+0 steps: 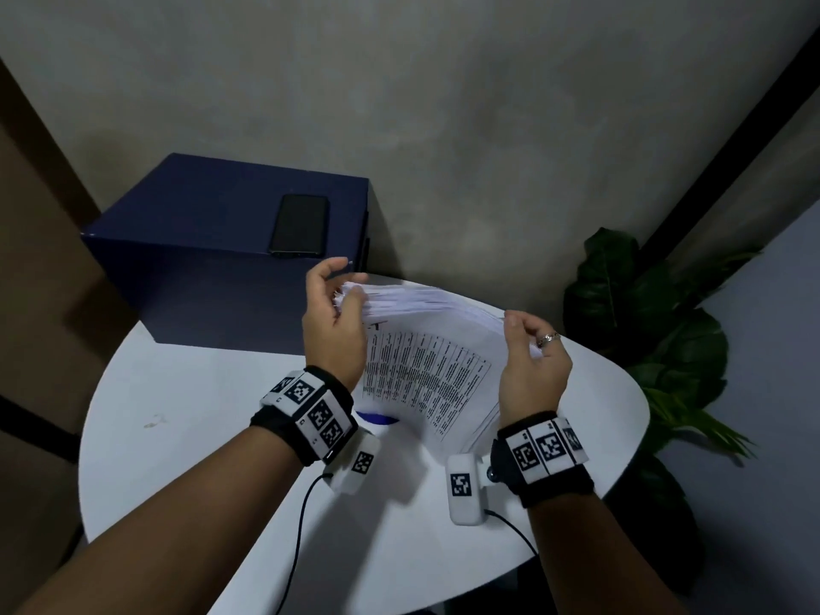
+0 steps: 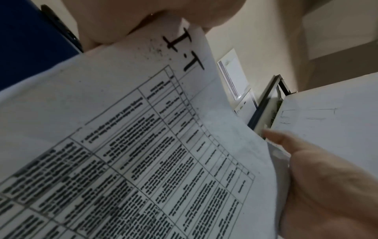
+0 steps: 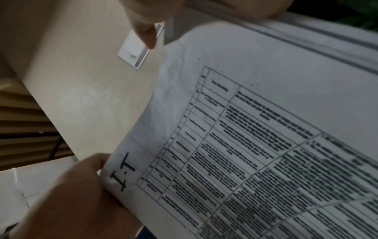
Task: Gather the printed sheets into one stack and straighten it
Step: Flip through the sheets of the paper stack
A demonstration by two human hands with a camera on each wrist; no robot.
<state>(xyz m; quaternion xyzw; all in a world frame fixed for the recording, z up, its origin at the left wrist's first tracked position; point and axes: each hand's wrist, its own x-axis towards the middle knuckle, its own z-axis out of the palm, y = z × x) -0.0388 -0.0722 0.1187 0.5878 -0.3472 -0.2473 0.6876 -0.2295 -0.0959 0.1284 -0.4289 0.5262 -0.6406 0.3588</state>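
Observation:
A thick stack of printed sheets (image 1: 426, 361) stands tilted on its lower edge over the white round table (image 1: 199, 415). Its near face shows a printed table and the letters "I.T" (image 2: 184, 51). My left hand (image 1: 348, 281) grips the stack's upper left corner, thumb on the near face and fingers behind. My right hand (image 1: 523, 335), wearing a ring, curls round the upper right edge. The top edges of the sheets fan out unevenly. The right wrist view shows the same sheet (image 3: 245, 129), with the left hand (image 3: 71, 194) on its corner.
A dark blue box (image 1: 230, 241) stands at the table's back left, with a black phone (image 1: 299, 226) lying on top. A small blue shape (image 1: 377, 419) shows under the stack. A leafy plant (image 1: 643, 326) stands right of the table. A grey wall is behind.

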